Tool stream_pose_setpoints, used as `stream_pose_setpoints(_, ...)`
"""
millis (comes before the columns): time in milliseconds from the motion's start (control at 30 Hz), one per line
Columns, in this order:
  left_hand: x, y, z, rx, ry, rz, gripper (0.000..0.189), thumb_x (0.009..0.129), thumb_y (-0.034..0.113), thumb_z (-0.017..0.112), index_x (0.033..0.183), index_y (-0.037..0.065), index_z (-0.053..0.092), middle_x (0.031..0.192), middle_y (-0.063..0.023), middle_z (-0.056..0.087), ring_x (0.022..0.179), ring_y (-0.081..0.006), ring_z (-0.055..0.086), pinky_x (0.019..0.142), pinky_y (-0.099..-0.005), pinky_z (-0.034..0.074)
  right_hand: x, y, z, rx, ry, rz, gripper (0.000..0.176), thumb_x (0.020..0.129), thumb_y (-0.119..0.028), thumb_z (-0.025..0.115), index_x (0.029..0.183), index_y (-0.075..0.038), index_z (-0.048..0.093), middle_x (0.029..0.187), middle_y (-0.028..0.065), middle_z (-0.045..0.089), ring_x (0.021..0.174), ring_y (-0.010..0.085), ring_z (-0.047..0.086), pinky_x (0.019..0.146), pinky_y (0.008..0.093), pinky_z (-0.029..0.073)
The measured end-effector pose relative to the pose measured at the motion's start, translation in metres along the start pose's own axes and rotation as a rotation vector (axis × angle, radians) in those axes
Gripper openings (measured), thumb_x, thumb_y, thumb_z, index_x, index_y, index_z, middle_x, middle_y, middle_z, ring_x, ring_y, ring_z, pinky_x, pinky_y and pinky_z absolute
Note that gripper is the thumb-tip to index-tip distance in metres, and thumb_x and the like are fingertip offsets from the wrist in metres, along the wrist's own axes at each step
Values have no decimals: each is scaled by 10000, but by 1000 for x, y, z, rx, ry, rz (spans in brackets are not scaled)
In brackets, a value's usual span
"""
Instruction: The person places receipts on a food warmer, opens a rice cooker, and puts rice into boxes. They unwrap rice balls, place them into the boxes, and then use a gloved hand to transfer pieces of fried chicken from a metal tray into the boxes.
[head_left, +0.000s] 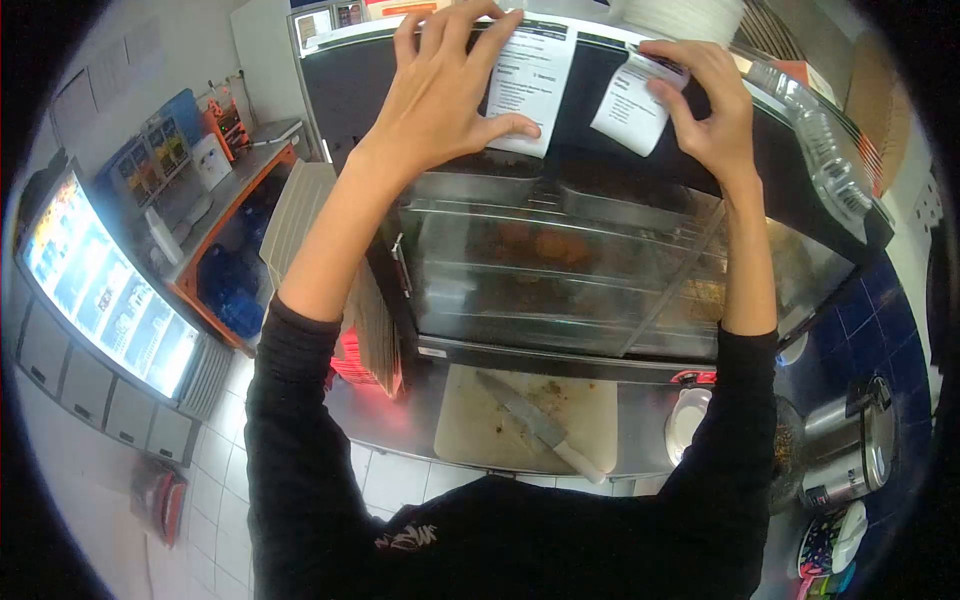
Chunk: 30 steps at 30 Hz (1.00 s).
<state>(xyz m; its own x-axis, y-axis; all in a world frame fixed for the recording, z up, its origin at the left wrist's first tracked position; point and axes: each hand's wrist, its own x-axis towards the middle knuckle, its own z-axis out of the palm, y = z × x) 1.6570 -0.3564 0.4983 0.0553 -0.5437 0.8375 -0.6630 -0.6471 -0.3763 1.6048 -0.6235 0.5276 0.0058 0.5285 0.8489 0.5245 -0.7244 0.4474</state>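
Observation:
My left hand (450, 90) lies against the longer printed paper slip (533, 85), its fingers spread over the slip's left side and top edge. The slip hangs flat on the dark upper front of a glass-fronted cabinet (620, 170). To the right, my right hand (705, 100) has its thumb and fingers at the top right corner of a shorter, tilted slip (635, 105), whose upper part curls. Below both slips is the cabinet's glass (560, 270), with wire shelves and some orange-brown items behind it.
Under the cabinet, a knife (535, 420) rests on a stained cutting board (460, 430). Folded cardboard (340, 270) stands at the cabinet's left. Clear plastic cups (830, 165) lie along its top right. A lit display fridge (105, 290) is far left; a metal canister (845, 450) is right.

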Motion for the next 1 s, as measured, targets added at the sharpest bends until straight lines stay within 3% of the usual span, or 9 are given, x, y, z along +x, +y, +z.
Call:
stream_pose_setpoints(167, -2, 0, -6, 42, -34, 63, 923, 579, 473, 753, 1258, -18, 366, 1205, -184, 406, 1158, -325, 382, 1011, -515, 211, -4, 4, 1, 31, 18, -27, 272, 711, 4, 621, 969, -75, 654, 943, 78, 649, 826, 239, 598, 749, 303, 450)
stream_pose_setpoints(500, 5, -3, -5, 177, -93, 123, 908, 578, 484, 753, 1226, -38, 389, 1230, -175, 410, 1183, -301, 384, 1017, -506, 215, -1, -7, 6, -62, 43, -15, 203, 718, -57, 643, 921, -65, 625, 886, 83, 614, 804, 247, 586, 721, 308, 450)
stream_pose_setpoints(567, 4, -3, -3, 202, -51, 134, 917, 567, 502, 754, 1215, -39, 397, 1227, -175, 410, 1173, -301, 388, 1013, -505, 222, 6, -19, 5, -224, 54, -52, 225, 741, -16, 623, 966, -18, 624, 884, 110, 594, 779, 243, 569, 732, 294, 449)
stream_pose_setpoints(700, 5, -3, -3, 169, -70, 93, 934, 557, 521, 749, 1215, -41, 396, 1211, -179, 413, 1156, -313, 396, 1005, -516, 224, 0, -11, 8, -226, 75, -68, 173, 752, -38, 631, 925, -25, 628, 865, 101, 576, 737, 241, 540, 707, 298, 440)
stream_pose_setpoints(767, 2, -5, 1, 164, 4, 116, 953, 540, 536, 749, 1211, -40, 395, 1187, -180, 416, 1144, -327, 398, 995, -530, 224, -5, -4, 8, -213, 86, 26, 114, 765, -62, 638, 873, -29, 623, 859, 98, 576, 754, 244, 545, 714, 301, 437)
stream_pose_setpoints(1000, 0, -7, 5, 103, 88, 123, 947, 532, 544, 750, 1203, -25, 397, 1158, -182, 421, 1129, -331, 401, 971, -534, 241, -3, -3, 8, -278, 100, -25, 59, 806, -64, 606, 846, -21, 604, 817, 90, 577, 757, 243, 547, 698, 305, 431)
